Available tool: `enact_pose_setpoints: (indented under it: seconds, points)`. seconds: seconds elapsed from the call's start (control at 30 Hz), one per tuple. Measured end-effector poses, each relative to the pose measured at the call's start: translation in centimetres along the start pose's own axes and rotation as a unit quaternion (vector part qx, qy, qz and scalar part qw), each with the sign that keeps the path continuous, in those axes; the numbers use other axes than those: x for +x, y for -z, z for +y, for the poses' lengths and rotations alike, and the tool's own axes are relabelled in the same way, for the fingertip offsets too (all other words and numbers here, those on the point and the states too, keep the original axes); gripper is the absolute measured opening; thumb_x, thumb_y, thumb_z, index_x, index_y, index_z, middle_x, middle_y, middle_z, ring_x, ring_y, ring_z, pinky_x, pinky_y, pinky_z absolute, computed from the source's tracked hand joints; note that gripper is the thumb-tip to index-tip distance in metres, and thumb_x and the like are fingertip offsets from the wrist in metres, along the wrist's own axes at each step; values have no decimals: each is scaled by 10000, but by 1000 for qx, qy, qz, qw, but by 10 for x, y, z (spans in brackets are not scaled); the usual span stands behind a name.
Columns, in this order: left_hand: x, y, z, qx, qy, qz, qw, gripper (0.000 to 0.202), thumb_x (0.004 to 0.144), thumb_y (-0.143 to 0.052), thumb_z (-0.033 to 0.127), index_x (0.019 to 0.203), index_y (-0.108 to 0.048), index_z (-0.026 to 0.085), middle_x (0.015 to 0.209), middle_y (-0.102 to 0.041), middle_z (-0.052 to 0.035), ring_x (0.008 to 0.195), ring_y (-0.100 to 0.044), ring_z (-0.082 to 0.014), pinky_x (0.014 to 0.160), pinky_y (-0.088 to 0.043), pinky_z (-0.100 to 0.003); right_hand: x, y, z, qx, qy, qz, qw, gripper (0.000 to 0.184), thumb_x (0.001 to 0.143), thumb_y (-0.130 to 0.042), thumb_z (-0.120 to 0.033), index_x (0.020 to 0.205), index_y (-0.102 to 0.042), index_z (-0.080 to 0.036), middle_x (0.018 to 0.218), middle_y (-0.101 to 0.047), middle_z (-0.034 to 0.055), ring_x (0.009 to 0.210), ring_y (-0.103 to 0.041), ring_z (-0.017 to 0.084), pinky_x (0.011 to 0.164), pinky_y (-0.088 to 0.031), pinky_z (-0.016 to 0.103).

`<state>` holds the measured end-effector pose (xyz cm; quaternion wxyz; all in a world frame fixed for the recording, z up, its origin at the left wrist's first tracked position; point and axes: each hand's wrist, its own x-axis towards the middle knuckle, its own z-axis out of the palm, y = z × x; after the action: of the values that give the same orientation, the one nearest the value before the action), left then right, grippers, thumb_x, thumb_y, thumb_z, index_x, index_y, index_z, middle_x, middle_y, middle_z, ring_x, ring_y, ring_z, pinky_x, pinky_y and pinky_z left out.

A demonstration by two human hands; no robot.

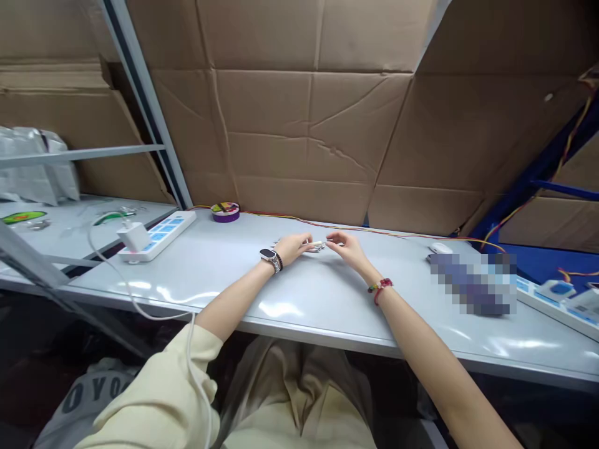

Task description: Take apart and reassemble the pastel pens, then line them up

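My left hand [294, 247], with a watch at its wrist, is closed in a pinch just above the table, left of the middle. Facing it, my right hand [347, 248] also pinches, fingertips together. A thin pale stick-like piece [318, 242] spans the short gap, one end at each hand's fingertips; it is too small to name. Below it, small shiny metal pieces [319, 248] show beside my left fingers, partly covered by that hand.
On the grey table [299, 299] a power strip [161, 237] with a white charger [133, 237] lies left, near a purple round tin [225, 212]. At right are a blurred-out object [470, 284], a white mouse-like item [440, 248] and another power strip [561, 305]. Cardboard [299, 125] walls the back.
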<state>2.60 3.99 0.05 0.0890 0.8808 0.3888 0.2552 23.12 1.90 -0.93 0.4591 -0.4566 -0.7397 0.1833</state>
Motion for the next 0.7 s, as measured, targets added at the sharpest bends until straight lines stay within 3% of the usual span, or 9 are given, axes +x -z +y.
enact_pose_setpoints:
  seconds: [0.2,0.43,0.7]
  points:
    - [-2,2,2,2,-8,-4,1000,246,901,-368,378,893,-544,206,756,-602,0,664,-532,-154,562,-337,-219,2,2,3,21,-12,-19,1000,210,741,-595,-366,855,-604,-190,862,-667,49,772,-617,185,737,-471,323]
    - [0,2,-3,-4,2,-8,1000,272,911,-324,373,905,-538,205,719,-594,1,646,-531,-151,588,-360,-223,1,2,0,21,-26,-4,999,204,739,-596,-346,859,-603,-181,826,-669,52,769,-617,190,744,-463,332]
    - [-1,2,-1,-7,-5,-19,1000,260,904,-347,364,894,-553,207,718,-599,8,629,-525,-145,565,-353,-217,0,-1,-7,18,-25,-32,999,204,757,-568,-331,887,-610,-179,860,-673,56,783,-619,183,740,-459,317]
